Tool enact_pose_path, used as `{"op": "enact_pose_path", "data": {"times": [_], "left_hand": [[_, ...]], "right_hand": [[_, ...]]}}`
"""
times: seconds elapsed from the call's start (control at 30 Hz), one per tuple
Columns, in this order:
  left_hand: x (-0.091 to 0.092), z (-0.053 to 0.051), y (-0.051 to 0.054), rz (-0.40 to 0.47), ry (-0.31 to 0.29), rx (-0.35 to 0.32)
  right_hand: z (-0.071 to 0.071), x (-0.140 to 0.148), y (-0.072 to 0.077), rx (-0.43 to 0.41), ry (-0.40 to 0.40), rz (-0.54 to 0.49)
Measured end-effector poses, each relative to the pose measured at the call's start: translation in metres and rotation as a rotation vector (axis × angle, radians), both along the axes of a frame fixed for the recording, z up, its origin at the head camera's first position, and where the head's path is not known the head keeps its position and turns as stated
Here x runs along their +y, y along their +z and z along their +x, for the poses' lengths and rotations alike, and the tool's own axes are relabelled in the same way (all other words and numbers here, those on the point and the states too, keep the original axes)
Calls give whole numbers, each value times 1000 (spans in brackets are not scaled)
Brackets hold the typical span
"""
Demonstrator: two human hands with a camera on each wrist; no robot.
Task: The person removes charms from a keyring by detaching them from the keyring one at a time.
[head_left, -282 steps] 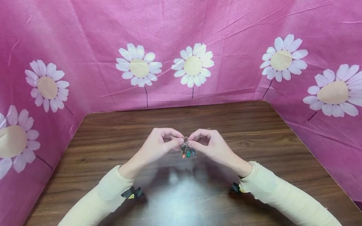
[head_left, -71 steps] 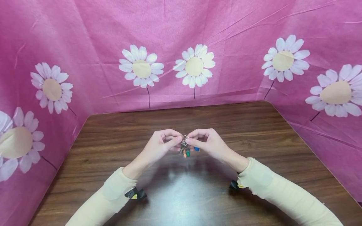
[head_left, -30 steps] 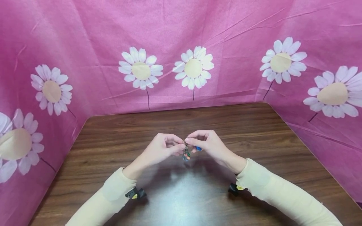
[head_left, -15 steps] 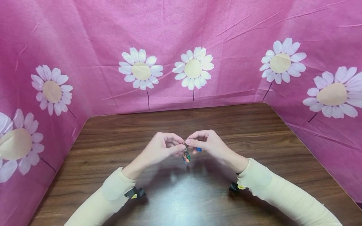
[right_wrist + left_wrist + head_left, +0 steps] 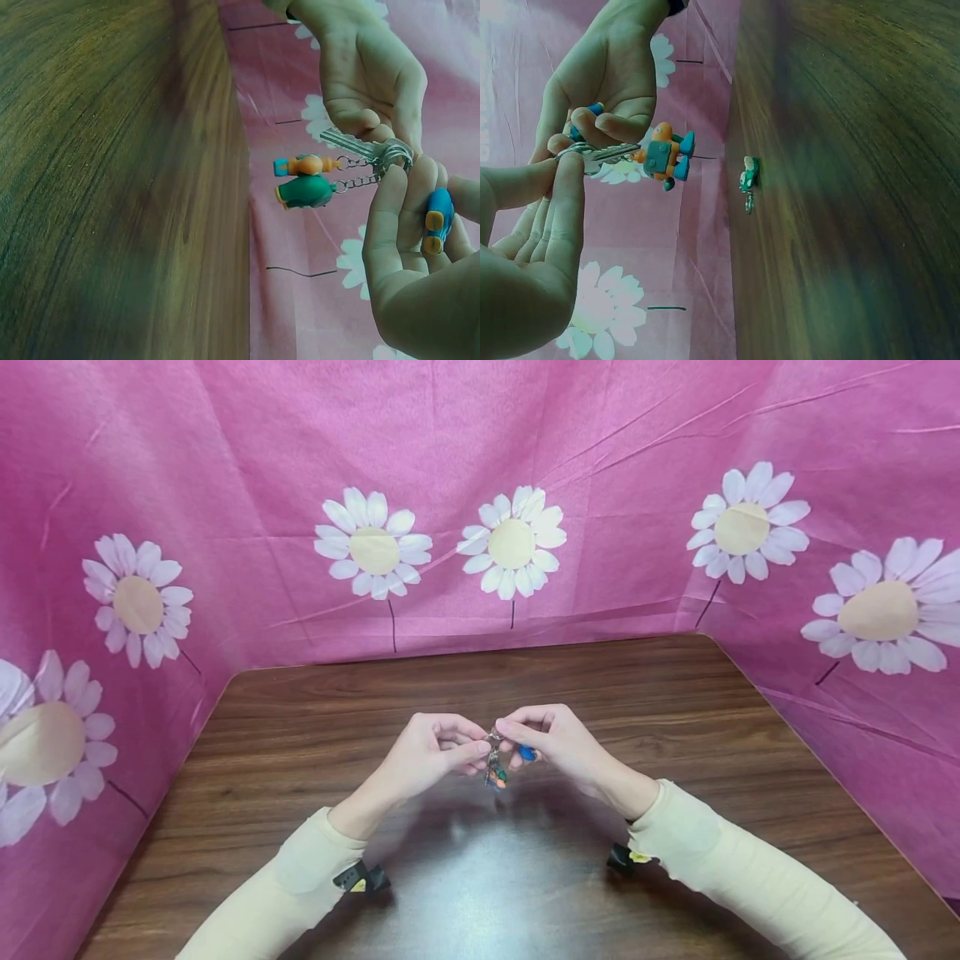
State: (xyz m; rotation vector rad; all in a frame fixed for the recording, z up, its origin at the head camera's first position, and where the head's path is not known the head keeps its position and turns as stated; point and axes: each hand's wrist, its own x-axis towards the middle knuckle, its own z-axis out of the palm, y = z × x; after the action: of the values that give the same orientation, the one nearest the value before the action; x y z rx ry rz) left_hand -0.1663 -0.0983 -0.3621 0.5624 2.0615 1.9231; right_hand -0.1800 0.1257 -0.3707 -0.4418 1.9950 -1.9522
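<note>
Between both hands is a metal key ring [image 5: 493, 735] [image 5: 397, 154]. My left hand [image 5: 420, 756] [image 5: 544, 240] pinches it from the left, between thumb and index finger. From the other side my right hand [image 5: 562, 743] [image 5: 405, 255] pinches at the ring with thumb and index finger. Silver keys [image 5: 611, 154] [image 5: 349, 142], an orange and teal figure [image 5: 660, 157] [image 5: 306, 165] and a green figure [image 5: 306, 192] hang from it. A blue figure [image 5: 527, 752] [image 5: 438, 219] sits against my right fingers; its attachment is hidden.
The wooden table [image 5: 480, 877] lies below the raised hands. In the left wrist view, a small green figure [image 5: 750, 174] with a short chain rests on the table. A pink cloth [image 5: 450, 427] with white flowers surrounds the table's back and sides.
The blue figure, not distinct as such 9.4 seconds ago, shows beside my right fingers. Over the last half second my right fingertips have shifted slightly right and up, and more of the ring shows.
</note>
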Motion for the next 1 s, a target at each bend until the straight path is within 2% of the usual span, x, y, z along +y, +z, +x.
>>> {"op": "enact_pose_path", "data": {"times": [0.57,0.8,1.0], "left_hand": [[0,-2,-4,64,84,-74],[-3,-2,-3,59,169,-83],[-1,-5,-5,66,219,-99]], "right_hand": [[-1,-3,-3,12,-1,-36],[-2,-9,-7,43,6,-17],[-2,-6,-9,88,14,32]]}}
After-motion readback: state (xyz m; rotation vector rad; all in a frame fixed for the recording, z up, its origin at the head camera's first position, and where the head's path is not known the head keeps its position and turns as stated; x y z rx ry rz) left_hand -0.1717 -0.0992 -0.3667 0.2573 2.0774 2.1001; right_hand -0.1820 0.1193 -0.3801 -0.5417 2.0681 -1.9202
